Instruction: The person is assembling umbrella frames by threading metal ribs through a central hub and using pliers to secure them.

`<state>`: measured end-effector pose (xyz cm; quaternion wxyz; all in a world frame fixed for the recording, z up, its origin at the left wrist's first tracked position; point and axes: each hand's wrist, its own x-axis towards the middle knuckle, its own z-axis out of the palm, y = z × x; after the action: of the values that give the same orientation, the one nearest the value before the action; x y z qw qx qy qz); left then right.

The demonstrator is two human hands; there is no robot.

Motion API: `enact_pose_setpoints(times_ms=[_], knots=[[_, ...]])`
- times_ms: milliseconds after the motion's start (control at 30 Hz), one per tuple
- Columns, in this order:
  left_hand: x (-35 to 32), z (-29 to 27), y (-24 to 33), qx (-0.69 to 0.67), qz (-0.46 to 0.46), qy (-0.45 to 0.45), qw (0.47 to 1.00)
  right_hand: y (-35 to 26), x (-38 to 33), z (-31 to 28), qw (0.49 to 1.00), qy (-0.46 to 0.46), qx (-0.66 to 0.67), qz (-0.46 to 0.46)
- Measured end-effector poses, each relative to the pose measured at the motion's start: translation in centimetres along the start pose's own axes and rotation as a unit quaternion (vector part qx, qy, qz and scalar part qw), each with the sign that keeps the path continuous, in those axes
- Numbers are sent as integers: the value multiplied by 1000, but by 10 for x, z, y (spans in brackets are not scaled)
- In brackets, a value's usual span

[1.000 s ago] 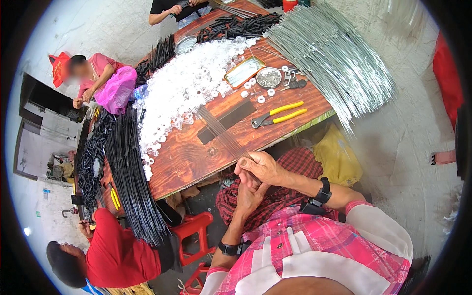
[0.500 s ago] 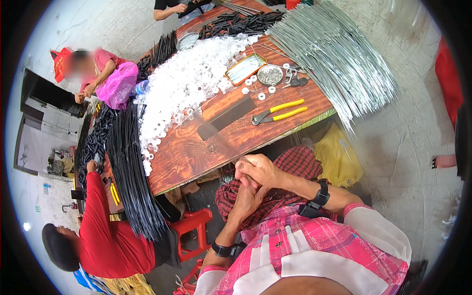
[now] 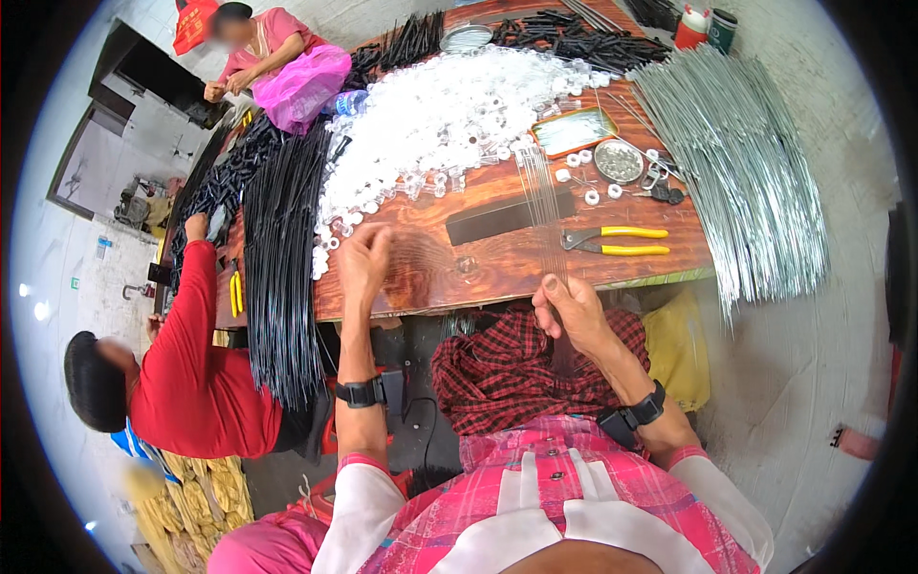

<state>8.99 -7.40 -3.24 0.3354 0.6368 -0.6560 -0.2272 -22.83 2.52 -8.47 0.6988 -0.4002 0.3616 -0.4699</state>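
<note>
My right hand [image 3: 574,311], above the table's front edge, is closed on a thin metal wire [image 3: 541,196]. The wire's upper part is smeared into several streaks over the table. To the left, my left hand [image 3: 366,263] is raised over the wooden tabletop [image 3: 411,277] with its fingers curled together; whatever they hold, if anything, is hidden. Nearest to that hand is the edge of a big heap of small white and clear plastic parts [image 3: 430,115]. A dark flat bar [image 3: 488,222] lies between my hands, and yellow-handled pliers [image 3: 617,241] rest beyond my right hand.
A bundle of silvery wires [image 3: 741,172] hangs over the table's right end. Black rods [image 3: 284,249] lie at the left. An orange-rimmed tray [image 3: 574,130] and a round tin [image 3: 619,161] stand behind the pliers. One person in red [image 3: 206,364] sits left; another works at far left.
My hands were together before the table edge. Now they are apart: the left has gone left over the tabletop, the right to the right with the wire. The view has shifted.
</note>
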Motion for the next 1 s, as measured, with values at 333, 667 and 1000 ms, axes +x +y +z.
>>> enact_pose_setpoints(times_ms=[333,667,1000], knots=[[55,18,-41,265,22,176,948,-2,8,-5,1000,-2,-11,3],[45,21,-44,268,70,201,940,-6,5,8,999,-16,-31,19],[-6,25,88,-564,-104,-134,808,-6,-6,16,996,-92,-16,2]])
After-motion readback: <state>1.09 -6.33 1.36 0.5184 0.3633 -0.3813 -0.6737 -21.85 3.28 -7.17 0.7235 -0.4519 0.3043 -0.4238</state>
